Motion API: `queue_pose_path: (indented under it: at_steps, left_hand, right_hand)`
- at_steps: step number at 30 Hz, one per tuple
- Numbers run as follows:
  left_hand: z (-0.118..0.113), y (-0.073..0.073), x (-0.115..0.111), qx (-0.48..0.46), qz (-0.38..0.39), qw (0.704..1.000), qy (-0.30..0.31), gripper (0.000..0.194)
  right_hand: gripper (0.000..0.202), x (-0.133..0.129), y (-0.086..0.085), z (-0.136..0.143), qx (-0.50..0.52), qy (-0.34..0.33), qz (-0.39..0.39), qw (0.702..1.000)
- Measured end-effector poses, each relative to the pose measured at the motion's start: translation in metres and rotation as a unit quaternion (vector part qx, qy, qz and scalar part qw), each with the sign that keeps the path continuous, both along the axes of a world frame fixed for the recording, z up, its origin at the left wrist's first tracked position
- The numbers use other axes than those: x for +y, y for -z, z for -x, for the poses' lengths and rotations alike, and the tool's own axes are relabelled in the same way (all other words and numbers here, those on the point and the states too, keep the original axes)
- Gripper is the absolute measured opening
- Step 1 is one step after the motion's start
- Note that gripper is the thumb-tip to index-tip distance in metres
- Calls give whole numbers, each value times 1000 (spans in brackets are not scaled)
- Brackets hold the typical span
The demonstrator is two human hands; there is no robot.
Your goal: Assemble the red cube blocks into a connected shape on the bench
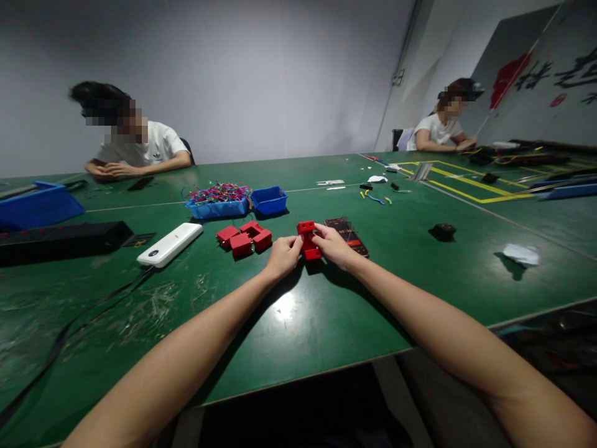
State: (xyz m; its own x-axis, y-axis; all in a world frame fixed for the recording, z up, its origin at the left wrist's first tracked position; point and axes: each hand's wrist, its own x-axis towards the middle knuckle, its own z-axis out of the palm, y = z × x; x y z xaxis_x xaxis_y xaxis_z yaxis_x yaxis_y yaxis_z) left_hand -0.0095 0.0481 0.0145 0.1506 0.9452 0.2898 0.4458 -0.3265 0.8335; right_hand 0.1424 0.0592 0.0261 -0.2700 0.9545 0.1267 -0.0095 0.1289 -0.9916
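Between my two hands is a red block-shaped part (308, 240) with a recess in its middle and a round hole at each end; its exact kind I cannot make out. My left hand (284, 254) pinches it from the left, thumb and fingers closed. From the right, my right hand (332, 244) grips it with thumb and index finger. The part is held just above the green table (298, 336). Left of my hands lie several similar red blocks (241, 245) in a loose group. A phone (347, 233) with a lit screen lies behind my right hand.
A blue tray of coloured wires (219, 205) stands beside a second blue tray (269, 200). On the left lie a white power bank (170, 244) with a cable and a black power strip (65, 239). A black object (443, 232) sits right. Two people (140, 146) sit across the table.
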Motion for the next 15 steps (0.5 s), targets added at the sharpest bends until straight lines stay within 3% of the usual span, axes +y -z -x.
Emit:
queue_pose_path:
  at_steps: [15]
  left_hand:
    - [-1, -1, -1, 18, -16, 1000, 5, 49]
  right_hand:
    - [32, -1, -2, -2, -1, -19, -36, 999]
